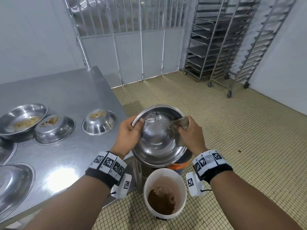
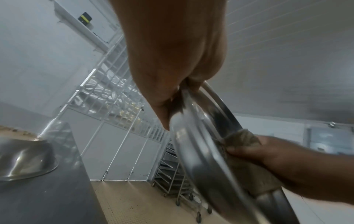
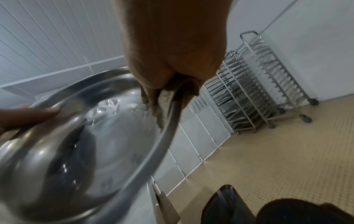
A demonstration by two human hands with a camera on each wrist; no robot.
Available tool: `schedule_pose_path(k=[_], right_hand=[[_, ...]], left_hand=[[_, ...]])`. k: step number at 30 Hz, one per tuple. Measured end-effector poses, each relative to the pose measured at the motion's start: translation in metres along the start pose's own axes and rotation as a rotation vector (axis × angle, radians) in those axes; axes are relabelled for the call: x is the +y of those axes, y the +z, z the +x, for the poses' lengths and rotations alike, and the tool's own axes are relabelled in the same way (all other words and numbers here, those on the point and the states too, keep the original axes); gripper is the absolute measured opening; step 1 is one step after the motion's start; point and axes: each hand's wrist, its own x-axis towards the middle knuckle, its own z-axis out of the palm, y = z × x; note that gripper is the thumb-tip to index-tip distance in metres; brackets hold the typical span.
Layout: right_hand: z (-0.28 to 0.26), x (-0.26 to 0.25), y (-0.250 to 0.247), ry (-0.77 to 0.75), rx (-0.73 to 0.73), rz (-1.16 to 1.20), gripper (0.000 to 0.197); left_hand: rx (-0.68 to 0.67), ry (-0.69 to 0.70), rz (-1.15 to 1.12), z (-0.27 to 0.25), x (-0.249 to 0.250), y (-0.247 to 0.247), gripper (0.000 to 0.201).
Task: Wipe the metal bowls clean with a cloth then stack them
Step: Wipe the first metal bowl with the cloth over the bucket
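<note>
Shiny metal bowl (image 1: 157,135) tilted in mid-air, brown cloth (image 1: 180,126) draped over its right rim — soiled bowls (image 1: 54,128) on table

Even, cool light fills the room, bright in the head view. Broad white glare lies on the steel table (image 1: 69,90) near its front edge, and small highlights spot the inside of the held bowl (image 1: 157,135). A soft shadow falls on the floor beside the white bucket (image 1: 150,178). Straight lines of the tray racks (image 1: 221,39) bow toward the picture's edges. Both wrist views are dimmer and soft: the left hand (image 2: 172,45) and right hand (image 3: 172,42) loom out of focus, and the bowl's rim smears with motion blur.
</note>
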Motion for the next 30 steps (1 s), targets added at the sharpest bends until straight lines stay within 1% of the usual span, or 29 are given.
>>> schedule_pose_path(k=[1,5,6,7,9,11,13,15,17,18,20,22,23,25,28,29,30], right_hand=[[0.003,-0.001,-0.002,-0.011,0.003,-0.018,0.014],[0.014,-0.016,-0.013,-0.191,-0.02,-0.149,0.015],[0.013,-0.017,-0.013,-0.196,-0.007,-0.148,0.016],[0.011,-0.016,-0.013,-0.169,0.019,-0.115,0.016],[0.004,-0.008,-0.008,-0.047,0.072,0.007,0.016],[0.001,-0.002,-0.003,0.046,0.068,0.051,0.022],[0.006,-0.004,-0.003,0.011,0.051,0.008,0.022],[0.015,-0.012,-0.01,-0.082,0.026,-0.031,0.018],[0.017,-0.018,-0.013,-0.145,0.041,-0.05,0.016],[0.016,-0.017,-0.012,-0.137,0.074,-0.027,0.017],[0.01,-0.014,-0.007,-0.026,0.138,0.081,0.021],[0.006,-0.011,-0.001,0.102,0.132,0.131,0.025],[0.008,-0.011,-0.001,0.127,0.117,0.122,0.025],[0.015,-0.014,-0.006,0.08,0.097,0.074,0.022],[0.023,-0.021,-0.017,-0.081,0.056,-0.035,0.016],[0.022,-0.021,-0.018,-0.108,0.072,-0.044,0.015],[0.019,-0.02,-0.017,-0.095,0.097,-0.022,0.014]], left_hand=[[-0.014,0.016,0.019,-0.001,-0.001,0.002,0.023],[-0.114,0.038,0.092,0.0,0.001,0.007,0.027],[-0.114,0.037,0.075,0.002,0.004,0.007,0.027],[-0.093,0.032,0.046,0.004,0.006,0.006,0.024],[-0.009,-0.001,-0.029,0.007,0.009,0.003,0.018],[0.026,-0.026,-0.077,0.007,0.009,0.002,0.018],[-0.006,-0.017,-0.058,0.003,0.007,0.003,0.019],[-0.056,-0.001,-0.002,0.001,0.008,0.005,0.017],[-0.068,0.005,-0.027,0.002,0.01,0.005,0.018],[-0.043,0.003,-0.056,0.004,0.011,0.005,0.018],[0.05,-0.011,-0.098,0.008,0.012,0.004,0.017],[0.106,0.0,-0.1,0.009,0.01,0.004,0.019],[0.107,0.016,-0.082,0.008,0.008,0.005,0.02],[0.064,0.056,-0.035,0.005,0.006,0.007,0.022],[-0.019,0.113,0.007,0.003,0.009,0.008,0.02],[-0.019,0.113,0.008,0.005,0.009,0.009,0.019],[0.0,0.105,-0.008,0.005,0.009,0.01,0.019]])
